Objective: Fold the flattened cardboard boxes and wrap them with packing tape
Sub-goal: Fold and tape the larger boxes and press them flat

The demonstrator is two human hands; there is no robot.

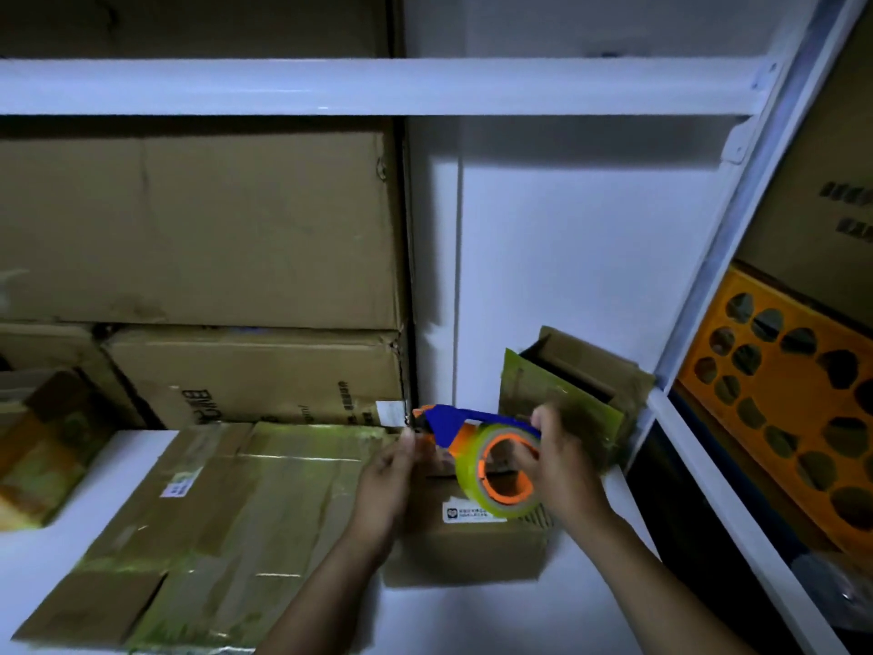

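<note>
Right hand (562,460) grips the tape dispenser (491,458) over the box (472,546); left hand's (387,479) hold is unclear; best keep tape (466,482) taut.

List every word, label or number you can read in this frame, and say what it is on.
No text here can be read; every bit of print is blurred.
White label on the small box: unreadable.
Sticker on the flattened cardboard: unreadable.
Rotated print on the stacked carton: unreadable.
Dark print on the right-hand carton: unreadable.
</note>
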